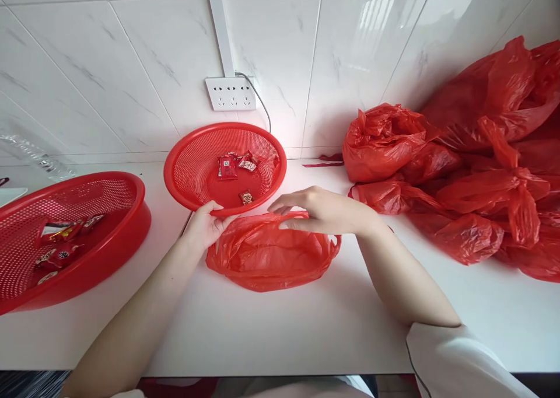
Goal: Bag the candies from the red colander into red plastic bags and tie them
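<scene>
A red plastic bag (266, 255) lies open-mouthed on the white counter (271, 334) in front of me. My left hand (205, 223) is closed on the bag's left rim, right below a round red basket (192, 164). My right hand (315, 208) hovers over the bag's far edge, fingers stretched out and pointing left, touching the top of the plastic. The round basket holds a few small wrapped candies (236, 167).
A larger red basket (109, 240) with more wrapped candies (61, 243) sits at the left. A heap of red plastic bags (472, 159) fills the right side. A wall socket (231, 93) with a cable is on the tiled wall behind.
</scene>
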Demonstrator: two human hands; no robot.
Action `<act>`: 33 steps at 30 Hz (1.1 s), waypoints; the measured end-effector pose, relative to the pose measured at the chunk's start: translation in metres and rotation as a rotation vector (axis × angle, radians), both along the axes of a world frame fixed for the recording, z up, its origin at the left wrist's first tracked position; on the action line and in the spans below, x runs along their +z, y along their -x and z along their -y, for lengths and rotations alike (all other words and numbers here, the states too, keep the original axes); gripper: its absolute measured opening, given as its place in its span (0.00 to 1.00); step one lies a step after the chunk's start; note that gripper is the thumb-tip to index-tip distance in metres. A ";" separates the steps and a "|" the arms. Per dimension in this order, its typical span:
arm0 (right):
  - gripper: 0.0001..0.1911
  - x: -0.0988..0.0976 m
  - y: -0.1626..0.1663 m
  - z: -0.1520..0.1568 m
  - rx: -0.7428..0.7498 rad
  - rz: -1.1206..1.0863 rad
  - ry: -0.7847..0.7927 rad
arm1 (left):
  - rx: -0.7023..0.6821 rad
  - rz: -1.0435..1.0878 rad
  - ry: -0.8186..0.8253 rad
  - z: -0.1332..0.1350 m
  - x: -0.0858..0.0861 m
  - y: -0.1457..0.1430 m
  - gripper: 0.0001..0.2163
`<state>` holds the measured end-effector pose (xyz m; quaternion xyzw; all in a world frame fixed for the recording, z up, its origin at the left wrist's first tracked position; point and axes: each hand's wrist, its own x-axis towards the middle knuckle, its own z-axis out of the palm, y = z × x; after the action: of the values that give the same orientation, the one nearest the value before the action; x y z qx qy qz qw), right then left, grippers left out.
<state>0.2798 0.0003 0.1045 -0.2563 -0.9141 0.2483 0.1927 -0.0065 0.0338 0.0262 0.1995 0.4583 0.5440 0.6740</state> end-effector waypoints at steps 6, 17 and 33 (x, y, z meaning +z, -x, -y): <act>0.16 -0.015 -0.015 -0.024 -0.097 0.033 -0.025 | -0.100 -0.041 -0.135 0.020 -0.029 -0.022 0.04; 0.14 -0.077 0.000 -0.059 -0.267 0.244 -0.069 | -0.267 -0.148 -0.184 0.039 -0.051 -0.030 0.04; 0.14 -0.125 0.022 -0.071 -0.411 0.103 -0.108 | -0.371 -0.166 -0.167 0.046 -0.052 -0.033 0.09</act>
<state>0.2583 0.0718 -0.0205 -0.4388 -0.8633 0.1409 0.2056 0.0264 -0.0125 -0.0255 0.3797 0.4210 0.4286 0.7034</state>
